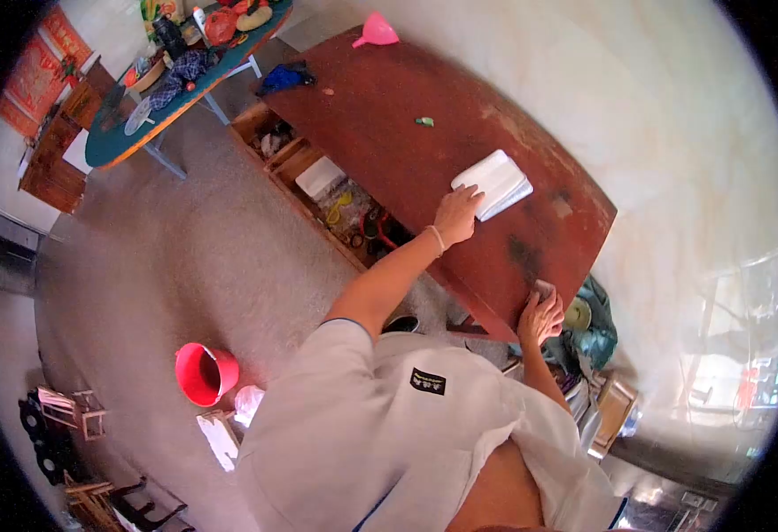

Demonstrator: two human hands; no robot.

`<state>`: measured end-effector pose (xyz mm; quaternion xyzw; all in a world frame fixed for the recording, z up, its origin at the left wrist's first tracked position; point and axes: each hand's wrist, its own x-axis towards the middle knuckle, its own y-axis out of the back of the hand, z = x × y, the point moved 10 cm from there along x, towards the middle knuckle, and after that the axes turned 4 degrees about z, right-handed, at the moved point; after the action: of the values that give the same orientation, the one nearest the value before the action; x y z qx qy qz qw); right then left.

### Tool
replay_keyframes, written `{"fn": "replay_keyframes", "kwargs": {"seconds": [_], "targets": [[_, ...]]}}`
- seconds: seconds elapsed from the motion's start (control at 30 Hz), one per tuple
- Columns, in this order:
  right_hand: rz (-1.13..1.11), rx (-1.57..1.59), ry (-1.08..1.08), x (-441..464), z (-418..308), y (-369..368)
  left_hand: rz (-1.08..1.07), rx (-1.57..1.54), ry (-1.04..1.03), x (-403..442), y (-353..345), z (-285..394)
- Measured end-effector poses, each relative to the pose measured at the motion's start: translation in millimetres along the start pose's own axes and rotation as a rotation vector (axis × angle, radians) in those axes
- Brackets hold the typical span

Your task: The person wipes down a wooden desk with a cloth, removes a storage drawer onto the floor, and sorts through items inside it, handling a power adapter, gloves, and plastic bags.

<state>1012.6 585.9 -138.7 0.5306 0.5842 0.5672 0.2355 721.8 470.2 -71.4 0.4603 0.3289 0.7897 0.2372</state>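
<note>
Left hand (458,213)'s on that white booklet-like stack (494,180), can't tell if gripping; looks light, bendy, best held edgewise; right hand (540,316)'s clutching some small greyish thing (544,289)

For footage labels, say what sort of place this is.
Probably a home: red printed wall hangings, a cluttered green-topped table with orange edging, and a long reddish-brown table.

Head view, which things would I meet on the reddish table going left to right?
Blue bundle → pink funnel → small green object → white folded item → greyish object at the right hand.
</note>
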Motion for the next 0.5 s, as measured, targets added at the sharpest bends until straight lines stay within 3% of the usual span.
{"fn": "replay_keyframes", "kwargs": {"seconds": [0.07,0.17,0.3,0.33,0.43,0.5], "targets": [[-0.013,-0.053,0.001,1,0,-2,0.109,0.271,-0.057,5,-15,-10],[-0.042,-0.088,-0.006,2,0,-1,-0.307,0.141,0.146,10,-52,-36],[-0.014,-0.071,0.011,2,-6,1,-0.352,0.293,0.064,18,-58,-29],[-0.003,-0.062,0.022,2,-2,-1,-0.306,0.302,0.029,19,-56,-26],[0.019,-0.079,0.017,2,-3,2,-0.228,0.149,0.232,32,-45,-40],[0.014,-0.065,-0.001,2,-2,1,-0.012,-0.162,0.434,43,-24,-60]]}}
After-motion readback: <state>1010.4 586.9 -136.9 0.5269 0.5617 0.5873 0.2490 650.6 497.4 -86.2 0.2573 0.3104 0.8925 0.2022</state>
